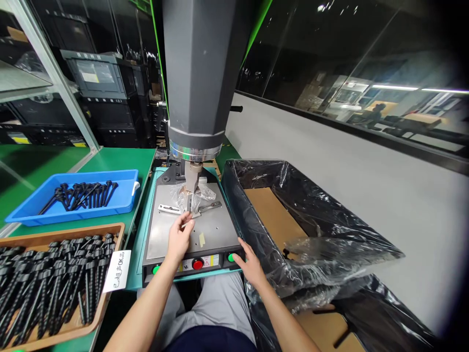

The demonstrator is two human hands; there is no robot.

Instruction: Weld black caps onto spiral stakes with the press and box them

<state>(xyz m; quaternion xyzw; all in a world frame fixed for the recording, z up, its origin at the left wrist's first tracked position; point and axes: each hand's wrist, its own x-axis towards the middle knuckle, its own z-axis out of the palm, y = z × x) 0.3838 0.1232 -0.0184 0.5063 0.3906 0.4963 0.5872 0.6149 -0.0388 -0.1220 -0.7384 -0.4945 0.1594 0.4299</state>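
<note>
My left hand [179, 237] reaches to the small metal fixture [191, 203] on the machine's steel plate [164, 239]. Its thumb and fingers come together at the fixture's front, and what they hold, if anything, is too small to make out. Just above the fixture stands the metal tool head [192, 177] of the press machine [200, 73]. Clear plastic film [207, 192] is bunched around the fixture. At the plate's front right corner, my right hand [252, 264] is open, with the thumb by a green button [230, 257] and the fingers along the machine's edge.
On the left, a blue tray [124, 208] holds several black rod-shaped parts, and a brown tray [119, 230] holds many more beside a handwritten label [117, 271]. To the right stands a box lined with black plastic [330, 215]. A red button [198, 264] sits on the front panel.
</note>
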